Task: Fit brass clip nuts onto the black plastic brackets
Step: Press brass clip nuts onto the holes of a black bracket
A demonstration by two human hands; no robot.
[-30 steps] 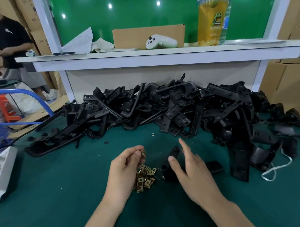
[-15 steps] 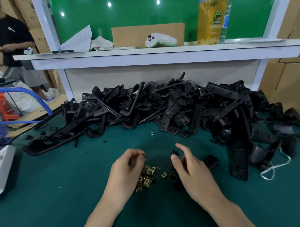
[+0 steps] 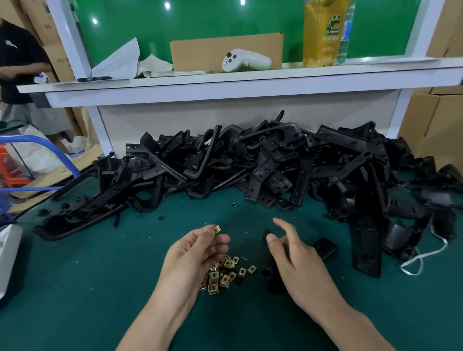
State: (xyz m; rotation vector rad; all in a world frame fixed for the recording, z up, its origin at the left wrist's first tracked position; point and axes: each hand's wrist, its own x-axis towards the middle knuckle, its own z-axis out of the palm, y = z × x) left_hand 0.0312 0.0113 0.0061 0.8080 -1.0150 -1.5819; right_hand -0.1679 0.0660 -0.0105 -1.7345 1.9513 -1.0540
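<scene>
Green matting covers the worktable point(image 3: 72, 299), and a long white shelf point(image 3: 248, 83) runs across its far side. Behind the hands, from ten o'clock round to three o'clock, lies a big pile of black plastic brackets point(image 3: 251, 164), all tangled over each other. Beyond the table at ten o'clock stands a person in a black shirt point(image 3: 11, 65). On the shelf at twelve o'clock is a cardboard box point(image 3: 226, 49), with a white controller point(image 3: 244, 60) lying in front of it, and a tall yellow drink cup point(image 3: 325, 27) at one o'clock.

Near the front edge are the two hands. The right hand point(image 3: 293, 262) has loose, spread fingers with the forefinger stretched forward. It hovers over one black bracket point(image 3: 266, 260) that lies on the mat; whether the thumb touches it I cannot tell. The left hand point(image 3: 194, 258) is curled and pinches a single brass clip nut point(image 3: 217, 229) at its fingertips. At four o'clock of this hand, just beside the bracket, sits a small heap of brass clip nuts point(image 3: 226, 272).
</scene>
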